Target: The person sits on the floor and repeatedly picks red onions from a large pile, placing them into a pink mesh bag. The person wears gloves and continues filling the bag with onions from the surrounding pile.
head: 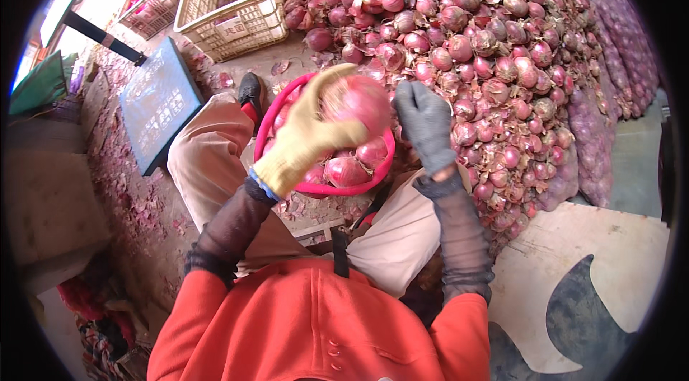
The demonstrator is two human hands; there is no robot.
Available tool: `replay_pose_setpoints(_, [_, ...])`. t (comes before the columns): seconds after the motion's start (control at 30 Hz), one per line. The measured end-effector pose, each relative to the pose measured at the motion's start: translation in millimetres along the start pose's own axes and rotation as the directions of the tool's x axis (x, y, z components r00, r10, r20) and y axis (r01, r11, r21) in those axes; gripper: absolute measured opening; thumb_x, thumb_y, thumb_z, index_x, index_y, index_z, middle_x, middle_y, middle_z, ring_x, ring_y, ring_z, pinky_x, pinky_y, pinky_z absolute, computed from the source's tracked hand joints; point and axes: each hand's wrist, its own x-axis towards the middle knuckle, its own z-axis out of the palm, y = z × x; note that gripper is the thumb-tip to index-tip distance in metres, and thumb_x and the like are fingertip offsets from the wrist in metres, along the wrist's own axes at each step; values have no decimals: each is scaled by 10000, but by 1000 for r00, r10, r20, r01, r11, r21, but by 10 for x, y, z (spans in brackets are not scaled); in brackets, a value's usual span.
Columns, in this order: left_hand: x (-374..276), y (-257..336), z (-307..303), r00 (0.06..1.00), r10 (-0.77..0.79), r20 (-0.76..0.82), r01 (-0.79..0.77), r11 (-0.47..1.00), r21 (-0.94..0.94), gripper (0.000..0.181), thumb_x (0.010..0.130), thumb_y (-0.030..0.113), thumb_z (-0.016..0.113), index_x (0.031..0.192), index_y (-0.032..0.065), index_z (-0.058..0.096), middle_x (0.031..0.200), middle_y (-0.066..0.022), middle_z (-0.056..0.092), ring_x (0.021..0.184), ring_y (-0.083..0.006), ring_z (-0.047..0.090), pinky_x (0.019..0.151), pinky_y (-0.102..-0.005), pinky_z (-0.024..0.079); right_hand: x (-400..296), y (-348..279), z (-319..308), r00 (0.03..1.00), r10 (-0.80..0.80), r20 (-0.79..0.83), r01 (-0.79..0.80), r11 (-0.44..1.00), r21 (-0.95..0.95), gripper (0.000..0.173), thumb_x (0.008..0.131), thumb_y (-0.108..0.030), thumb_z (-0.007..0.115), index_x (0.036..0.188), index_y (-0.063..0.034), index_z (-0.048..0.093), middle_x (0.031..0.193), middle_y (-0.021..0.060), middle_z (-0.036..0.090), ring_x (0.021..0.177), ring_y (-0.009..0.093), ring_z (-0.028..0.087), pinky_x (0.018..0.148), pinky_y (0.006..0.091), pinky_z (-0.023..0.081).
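Observation:
My left hand (304, 136), in a yellow knit glove, holds a large red onion (363, 104) between thumb and fingers; the onion is blurred. Below it, between my knees, stands a round container with a bright pink rim (323, 188) and several red onions (346, 171) inside. My right hand (422, 117), in a grey glove, is just right of the held onion with its fingers curled in. Whether something small is pinched in them cannot be told. Beyond both hands spreads a large heap of red onions (463, 47) with loose dry skins.
A cream plastic crate (237, 31) and another crate with pink material (142, 20) stand at the upper left. A blue platform scale (161, 106) lies left of my knee. Filled mesh sacks (592, 149) line the right; a pale board (586, 235) lies at lower right.

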Motion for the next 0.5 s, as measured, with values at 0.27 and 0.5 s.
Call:
replay_pose_setpoints(0.27, [265, -403, 193, 984, -127, -123, 177, 730, 660, 919, 664, 434, 820, 1440, 81, 478, 1393, -171, 566, 1296, -328, 546, 1070, -398, 440, -107, 1083, 494, 942, 203, 266, -162, 972, -168, 464, 818, -431, 728, 1082, -55, 664, 981, 210, 713, 874, 375, 697, 812, 462, 550])
replay_pose_setpoints(0.5, [617, -883, 519, 1000, 3, -29, 26, 379, 925, 731, 793, 171, 743, 1452, 57, 448, 1378, -184, 545, 1240, -337, 559, 1034, -390, 474, -20, 523, 274, 990, 141, -13, -129, 937, 324, 274, 772, -250, 678, 936, -31, 666, 898, 196, 691, 873, 386, 687, 738, 449, 550])
